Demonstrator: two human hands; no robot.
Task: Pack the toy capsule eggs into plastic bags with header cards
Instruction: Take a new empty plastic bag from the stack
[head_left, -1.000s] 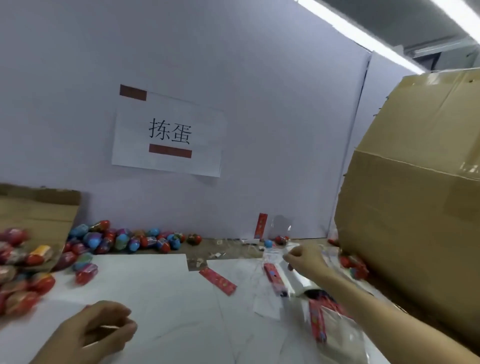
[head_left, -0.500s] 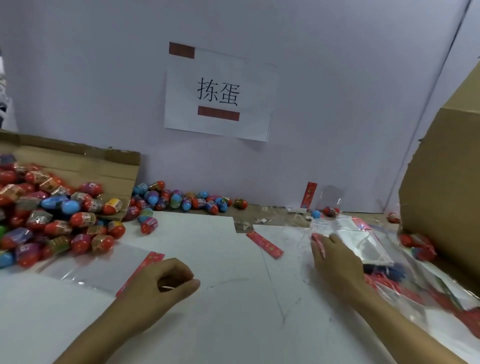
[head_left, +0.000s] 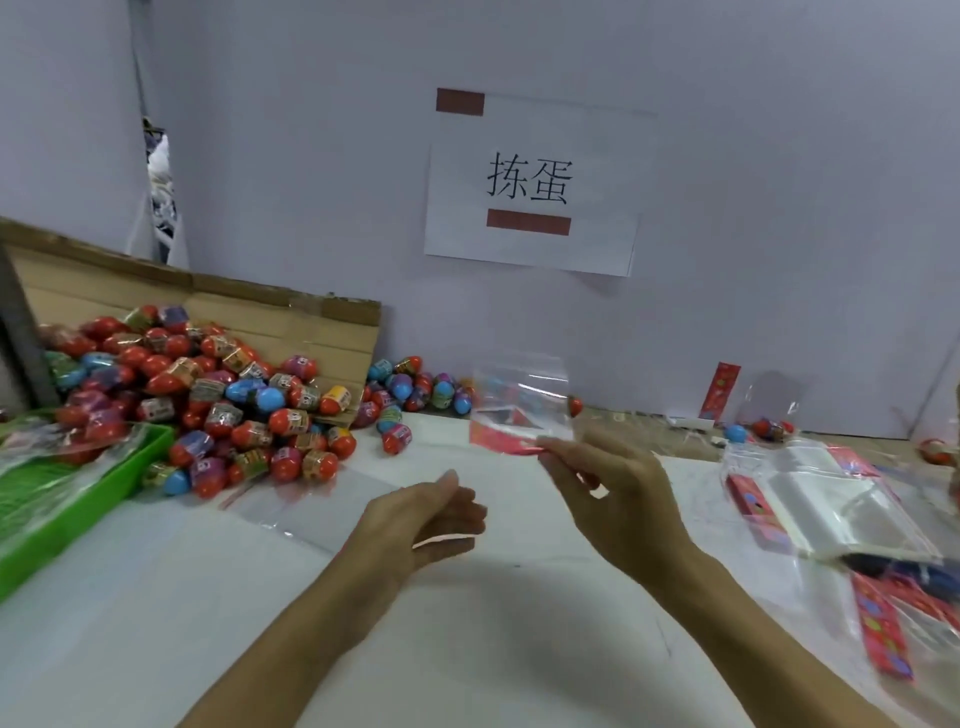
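A clear plastic bag with a red header card (head_left: 519, 410) hangs in the air above the white table, pinched at its red edge by my right hand (head_left: 608, 493). My left hand (head_left: 426, 519) floats a little below and left of the bag, fingers loosely extended toward it and holding nothing. A large heap of red, blue and purple capsule eggs (head_left: 218, 405) spills from a flattened cardboard box (head_left: 291, 322) at the left. More eggs (head_left: 421, 389) lie along the wall behind the bag. A stack of empty bags with red header cards (head_left: 821, 499) lies at the right.
A green tray (head_left: 78, 499) holding plastic sits at the left edge. One flat clear bag (head_left: 311, 499) lies on the table in front of the egg heap. Loose red header strips (head_left: 883, 623) lie at the lower right. A paper sign (head_left: 535, 182) is taped to the wall.
My right hand has lifted one bag off the stack at the right and carried it to the centre. My left hand has uncurled and risen toward it. The view has swung left.
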